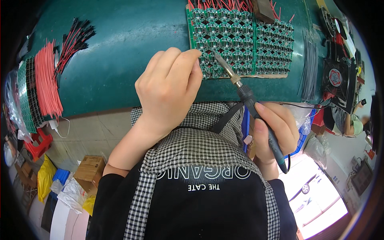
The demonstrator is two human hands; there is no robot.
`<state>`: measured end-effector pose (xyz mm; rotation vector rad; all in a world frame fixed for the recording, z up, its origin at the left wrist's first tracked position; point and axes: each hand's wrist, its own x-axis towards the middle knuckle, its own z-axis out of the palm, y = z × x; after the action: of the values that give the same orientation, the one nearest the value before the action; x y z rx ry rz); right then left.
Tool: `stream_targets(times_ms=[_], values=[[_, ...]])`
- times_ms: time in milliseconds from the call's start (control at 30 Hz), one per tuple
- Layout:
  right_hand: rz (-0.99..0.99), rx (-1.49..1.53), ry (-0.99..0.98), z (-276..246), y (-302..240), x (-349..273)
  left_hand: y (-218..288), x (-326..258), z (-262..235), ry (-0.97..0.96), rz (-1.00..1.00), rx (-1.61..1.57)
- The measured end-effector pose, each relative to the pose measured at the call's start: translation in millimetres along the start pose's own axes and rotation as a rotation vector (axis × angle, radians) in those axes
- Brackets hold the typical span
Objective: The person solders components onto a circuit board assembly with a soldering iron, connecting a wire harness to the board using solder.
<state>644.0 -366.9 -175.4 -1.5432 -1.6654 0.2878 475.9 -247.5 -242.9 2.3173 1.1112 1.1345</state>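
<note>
My right hand (276,130) grips the dark handle of a soldering iron (249,96). The metal tip points up and left, over the lower left part of a panel of green circuit boards (226,44); whether it touches a board I cannot tell. At the panel's left edge my left hand (170,82) is closed, thumb and forefinger together close to the iron's tip. Anything pinched there is hidden or too fine to name. Red wires (236,5) run along the panel's far edge, and a brown block (263,10) rests on that edge.
On the green table (128,48) lie bundled red wires (47,80), black-ended wires (74,42) and more circuit boards (27,94) at left. Grey wires (308,68) and a black fan (335,77) are at right. A cable hangs near the table's front edge.
</note>
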Motion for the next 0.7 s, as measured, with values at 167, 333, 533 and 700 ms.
stream_targets(times_ms=[167,333,533,700], values=[[0.0,-0.011,-0.074,0.5,0.4,4.6,-1.1,-0.8,2.2,0.001,-0.001,0.015],[-0.016,-0.024,-0.075,2.8,2.4,4.3,1.1,1.1,2.7,-0.028,-0.044,-0.022],[-0.016,-0.039,-0.084,3.7,-2.2,6.2,1.7,4.8,2.7,-0.04,-0.066,-0.041],[-0.026,-0.013,-0.013,-1.7,-1.9,4.9,4.0,4.5,-4.3,-0.046,-0.115,-0.062]])
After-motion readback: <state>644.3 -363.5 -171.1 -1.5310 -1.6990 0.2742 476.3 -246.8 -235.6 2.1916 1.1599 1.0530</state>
